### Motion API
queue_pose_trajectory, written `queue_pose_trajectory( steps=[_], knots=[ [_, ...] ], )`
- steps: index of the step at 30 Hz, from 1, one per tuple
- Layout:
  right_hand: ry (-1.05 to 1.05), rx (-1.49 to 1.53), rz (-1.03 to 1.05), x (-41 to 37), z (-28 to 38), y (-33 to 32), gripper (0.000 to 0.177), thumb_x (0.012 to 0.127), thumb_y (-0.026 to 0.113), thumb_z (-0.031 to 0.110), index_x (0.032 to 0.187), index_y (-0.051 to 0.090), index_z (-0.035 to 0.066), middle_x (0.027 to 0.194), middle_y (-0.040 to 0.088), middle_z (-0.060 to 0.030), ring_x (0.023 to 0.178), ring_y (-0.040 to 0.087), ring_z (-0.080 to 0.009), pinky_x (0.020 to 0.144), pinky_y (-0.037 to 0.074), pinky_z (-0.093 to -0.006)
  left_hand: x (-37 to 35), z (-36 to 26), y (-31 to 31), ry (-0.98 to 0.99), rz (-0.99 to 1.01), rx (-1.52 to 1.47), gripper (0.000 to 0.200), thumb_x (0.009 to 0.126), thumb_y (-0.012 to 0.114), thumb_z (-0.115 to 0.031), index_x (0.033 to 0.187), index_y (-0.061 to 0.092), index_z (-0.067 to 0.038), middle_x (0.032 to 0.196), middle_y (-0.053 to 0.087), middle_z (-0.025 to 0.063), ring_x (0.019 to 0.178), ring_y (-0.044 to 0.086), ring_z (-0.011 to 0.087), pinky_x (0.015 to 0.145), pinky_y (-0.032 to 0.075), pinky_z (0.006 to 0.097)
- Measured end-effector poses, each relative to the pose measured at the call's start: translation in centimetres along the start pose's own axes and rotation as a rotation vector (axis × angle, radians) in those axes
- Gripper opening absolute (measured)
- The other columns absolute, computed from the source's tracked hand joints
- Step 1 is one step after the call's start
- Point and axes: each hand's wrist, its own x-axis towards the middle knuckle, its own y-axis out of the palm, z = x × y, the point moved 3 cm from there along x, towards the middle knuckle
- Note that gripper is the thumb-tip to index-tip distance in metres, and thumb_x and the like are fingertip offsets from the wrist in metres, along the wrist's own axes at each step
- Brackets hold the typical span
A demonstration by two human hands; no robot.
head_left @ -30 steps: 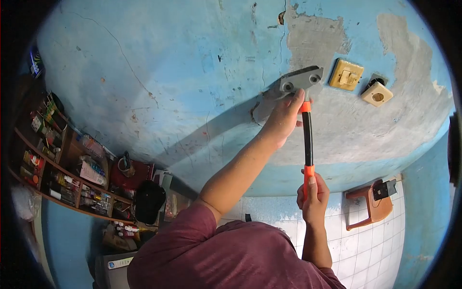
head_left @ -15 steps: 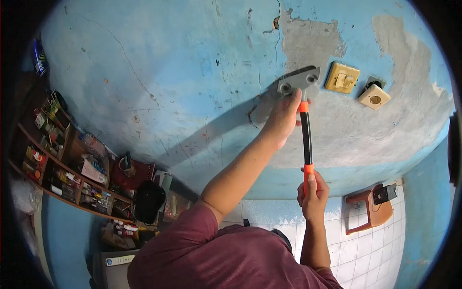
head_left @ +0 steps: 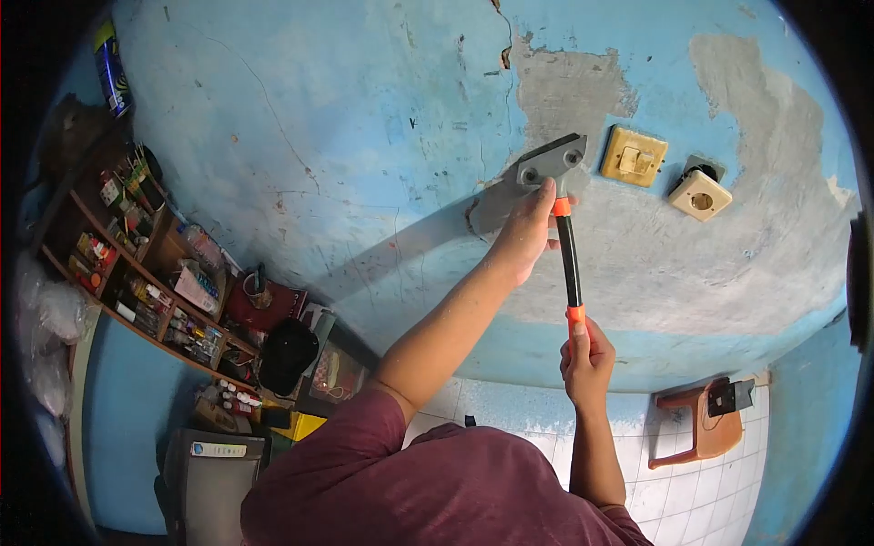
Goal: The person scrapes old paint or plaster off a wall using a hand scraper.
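Scraper [head_left: 552, 164] shifted left, handle apparently in hands [head_left: 526, 232] [head_left: 587, 359].

scraper grip [head_left: 575, 315]: end hidden in right hand [head_left: 587, 359] | shelf bottles [head_left: 146, 300]: labels unreadable

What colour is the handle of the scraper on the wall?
The handle is black with orange ends, best in the head view.

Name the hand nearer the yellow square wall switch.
Left. The left hand grips the grey scraper just lower-left of the yellow wall switch; the right hand grips well below.
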Motion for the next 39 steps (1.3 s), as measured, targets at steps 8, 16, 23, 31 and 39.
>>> queue_pose_trajectory(
  steps=[8, 16, 23, 31, 39],
  knots=[
    [-0.084, -0.026, 0.045, 1.1, 0.7, -0.4, 0.035, 0.102, 0.052, 0.029, 0.117, 0.063, -0.001, 0.059, 0.041, 0.0062, 0.047, 0.035, -0.0027, 0.041, 0.026, -0.0196, -0.4, -1.1, 0.9, 0.014, -0.1, -0.043, 0.058, 0.093, 0.045, -0.067, 0.111, 0.063, -0.015, 0.107, 0.061, -0.0022, 0.097, 0.057, 0.0133, 0.077, 0.042, 0.0353],
    [-0.048, -0.025, 0.053, 1.2, 3.3, -0.8, 0.034, 0.102, 0.053, 0.024, 0.118, 0.062, -0.005, 0.064, 0.041, 0.0072, 0.052, 0.035, -0.0014, 0.046, 0.025, -0.0202, 0.8, -2.3, 1.3, 0.083, -0.027, -0.077, 0.058, 0.093, 0.047, -0.066, 0.112, 0.061, -0.013, 0.108, 0.061, -0.0035, 0.095, 0.057, 0.0132, 0.078, 0.042, 0.0363],
    [-0.015, -0.02, 0.027, 1.1, 4.5, -0.5, 0.036, 0.102, 0.053, 0.026, 0.119, 0.061, -0.005, 0.063, 0.041, 0.0073, 0.051, 0.035, -0.0009, 0.045, 0.025, -0.0196, 1.5, -2.7, 1.0, 0.018, 0.024, -0.132, 0.05, 0.093, 0.052, -0.062, 0.115, 0.058, -0.017, 0.113, 0.063, -0.0021, 0.098, 0.058, 0.0167, 0.081, 0.044, 0.0409],
    [-0.003, 0.006, 0.004, 0.4, 3.6, 0.5, 0.039, 0.102, 0.05, 0.034, 0.116, 0.063, 0.0, 0.056, 0.04, 0.0052, 0.042, 0.034, -0.003, 0.039, 0.024, -0.0199, 1.3, -2.9, 0.8, -0.005, 0.055, -0.148, 0.051, 0.092, 0.053, -0.062, 0.108, 0.06, -0.014, 0.102, 0.063, -0.0015, 0.093, 0.06, 0.0166, 0.08, 0.044, 0.0417],
    [-0.042, -0.014, -0.01, 0.0, 4.0, 1.1, 0.04, 0.102, 0.048, 0.036, 0.116, 0.061, 0.001, 0.055, 0.04, 0.0053, 0.041, 0.033, -0.0029, 0.038, 0.023, -0.02, 0.3, -3.5, 1.1, -0.038, 0.07, -0.188, 0.051, 0.094, 0.049, -0.063, 0.104, 0.062, -0.015, 0.097, 0.062, -0.0016, 0.093, 0.058, 0.0144, 0.08, 0.043, 0.0409]
  ],
)
